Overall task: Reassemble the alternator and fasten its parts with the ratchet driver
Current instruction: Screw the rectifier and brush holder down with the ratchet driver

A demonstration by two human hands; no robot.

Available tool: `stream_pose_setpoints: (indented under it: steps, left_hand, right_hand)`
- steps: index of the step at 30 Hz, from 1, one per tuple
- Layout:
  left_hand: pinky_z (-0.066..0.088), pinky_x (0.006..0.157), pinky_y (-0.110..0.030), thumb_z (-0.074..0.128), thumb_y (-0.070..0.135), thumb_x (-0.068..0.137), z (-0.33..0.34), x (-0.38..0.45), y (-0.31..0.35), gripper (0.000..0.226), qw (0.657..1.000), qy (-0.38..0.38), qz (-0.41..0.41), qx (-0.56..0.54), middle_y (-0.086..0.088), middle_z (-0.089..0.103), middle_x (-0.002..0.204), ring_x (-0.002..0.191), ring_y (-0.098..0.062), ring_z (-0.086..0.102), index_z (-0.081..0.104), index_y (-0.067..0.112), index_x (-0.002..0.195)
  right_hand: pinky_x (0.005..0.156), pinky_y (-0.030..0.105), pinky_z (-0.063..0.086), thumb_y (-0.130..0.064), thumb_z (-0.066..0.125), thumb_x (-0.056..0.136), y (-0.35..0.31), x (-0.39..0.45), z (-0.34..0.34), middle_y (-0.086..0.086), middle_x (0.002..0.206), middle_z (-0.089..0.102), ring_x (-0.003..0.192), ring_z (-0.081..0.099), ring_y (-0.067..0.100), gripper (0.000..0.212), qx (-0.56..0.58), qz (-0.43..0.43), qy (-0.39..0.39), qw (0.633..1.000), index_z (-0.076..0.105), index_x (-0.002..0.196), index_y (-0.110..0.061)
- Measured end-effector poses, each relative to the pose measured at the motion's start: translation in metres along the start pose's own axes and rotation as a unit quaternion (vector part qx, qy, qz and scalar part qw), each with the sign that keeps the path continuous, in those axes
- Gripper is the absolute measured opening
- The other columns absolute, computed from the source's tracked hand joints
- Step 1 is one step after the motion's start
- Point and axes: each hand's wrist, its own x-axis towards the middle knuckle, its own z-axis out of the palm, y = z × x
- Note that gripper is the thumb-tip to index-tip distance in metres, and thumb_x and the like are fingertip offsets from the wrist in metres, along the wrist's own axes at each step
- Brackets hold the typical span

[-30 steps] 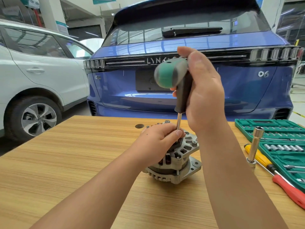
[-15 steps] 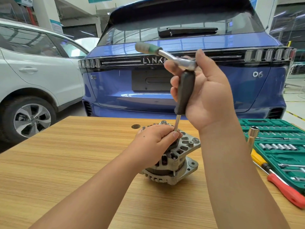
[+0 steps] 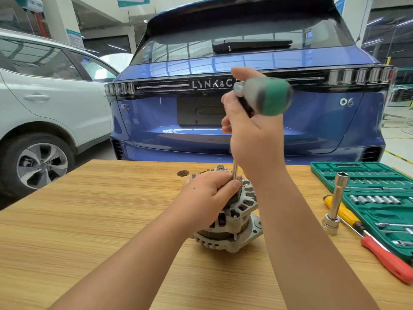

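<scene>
Left hand (image 3: pixel 206 193) curled over the top of the silver cast-metal alternator (image 3: pixel 232 222) at mid-table, pinching the thin steel shaft, right hand (image 3: pixel 250 135) clenched round the green-and-grey-handled ratchet driver (image 3: pixel 266 96) upright above, green plastic socket case (image 3: pixel 377 198) far right on the wooden table (image 3: pixel 89 220)

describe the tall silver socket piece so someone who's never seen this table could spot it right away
On the wooden table, look right of the alternator, beside the green socket set case. The long silver socket extension stands upright on its wider base, just in front of the yellow-handled screwdriver. It is the only tool standing on end; the others lie flat.
</scene>
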Motion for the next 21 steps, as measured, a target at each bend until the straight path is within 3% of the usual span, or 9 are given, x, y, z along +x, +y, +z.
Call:
stream_pose_setpoints:
  steps: [3, 8, 11, 13, 15, 17, 19, 21]
  left_hand:
    - [0.037, 0.086, -0.041, 0.044, 0.041, 0.107, 0.0, -0.001, 0.0, 0.035, 1.0, 0.002, -0.005, -0.006, 0.019, 0.058, 0.073, 0.072, -0.002, 0.049, 0.057, 0.028, 0.078]
    - [0.04, 0.107, -0.049, 0.043, 0.045, 0.107, -0.001, -0.002, 0.001, 0.036, 1.0, 0.002, -0.011, 0.001, 0.006, 0.07, 0.097, 0.096, -0.011, 0.061, 0.07, 0.022, 0.106]
    - [0.039, 0.11, -0.049, 0.042, 0.046, 0.108, -0.001, -0.001, 0.001, 0.038, 1.0, 0.0, -0.01, 0.01, 0.004, 0.072, 0.11, 0.106, -0.013, 0.062, 0.07, 0.02, 0.113]
    - [0.04, 0.107, -0.05, 0.042, 0.045, 0.108, -0.001, -0.001, 0.001, 0.036, 1.0, -0.007, -0.002, 0.019, 0.008, 0.071, 0.103, 0.102, -0.012, 0.061, 0.07, 0.023, 0.105]
    - [0.041, 0.105, -0.052, 0.043, 0.043, 0.108, -0.002, -0.002, 0.001, 0.033, 1.0, -0.009, 0.01, 0.014, 0.015, 0.065, 0.089, 0.094, -0.008, 0.057, 0.063, 0.033, 0.083]
    - [0.039, 0.106, -0.055, 0.045, 0.04, 0.108, -0.003, -0.003, 0.002, 0.037, 1.0, -0.008, 0.024, 0.012, 0.017, 0.064, 0.09, 0.098, -0.007, 0.057, 0.057, 0.035, 0.073]
    - [0.039, 0.107, -0.056, 0.046, 0.04, 0.108, -0.004, -0.002, 0.003, 0.039, 0.999, -0.005, 0.028, 0.022, 0.023, 0.062, 0.088, 0.098, -0.008, 0.056, 0.056, 0.042, 0.07]
    - [0.04, 0.104, -0.053, 0.046, 0.042, 0.108, -0.004, -0.002, 0.004, 0.043, 0.999, 0.002, 0.028, 0.026, 0.027, 0.057, 0.081, 0.091, -0.006, 0.053, 0.055, 0.049, 0.066]
  right_hand:
    - [0.063, 0.029, 0.043, -0.002, 0.041, 0.094, -0.001, 0.001, 0.0, -0.006, 0.087, 0.06, 0.069, 0.047, 0.016, 0.048, 0.123, 0.04, -0.051, 0.99, 0.068, 0.105, -0.041]
    - [0.071, 0.034, 0.042, -0.019, 0.03, 0.102, 0.001, 0.004, -0.008, 0.005, 0.092, 0.062, 0.077, 0.049, 0.021, 0.04, 0.24, 0.1, -0.088, 0.962, 0.065, 0.118, -0.023]
    - [0.069, 0.031, 0.046, -0.027, 0.042, 0.101, -0.003, 0.006, -0.008, 0.006, 0.087, 0.06, 0.072, 0.053, 0.018, 0.028, 0.26, 0.139, -0.059, 0.954, 0.064, 0.118, -0.02]
    - [0.065, 0.03, 0.046, -0.029, 0.058, 0.095, -0.007, 0.005, -0.006, -0.003, 0.078, 0.061, 0.067, 0.053, 0.015, 0.026, 0.204, 0.14, -0.006, 0.969, 0.058, 0.118, -0.017]
    - [0.063, 0.024, 0.045, -0.026, 0.07, 0.091, -0.009, 0.003, -0.003, -0.014, 0.071, 0.063, 0.064, 0.053, 0.006, 0.034, 0.107, 0.098, 0.055, 0.988, 0.052, 0.117, -0.014]
    - [0.06, 0.02, 0.046, -0.024, 0.074, 0.089, -0.012, 0.002, -0.001, -0.022, 0.069, 0.062, 0.062, 0.053, -0.002, 0.032, 0.035, 0.065, 0.111, 0.991, 0.053, 0.111, -0.016]
    - [0.058, 0.025, 0.048, -0.026, 0.071, 0.089, -0.015, 0.004, -0.005, -0.018, 0.071, 0.063, 0.059, 0.051, 0.0, 0.023, 0.049, 0.103, 0.134, 0.984, 0.056, 0.104, -0.019]
    - [0.064, 0.029, 0.048, -0.031, 0.067, 0.092, -0.017, 0.008, -0.012, -0.005, 0.087, 0.071, 0.062, 0.054, 0.008, 0.014, 0.156, 0.188, 0.088, 0.966, 0.061, 0.097, -0.019]
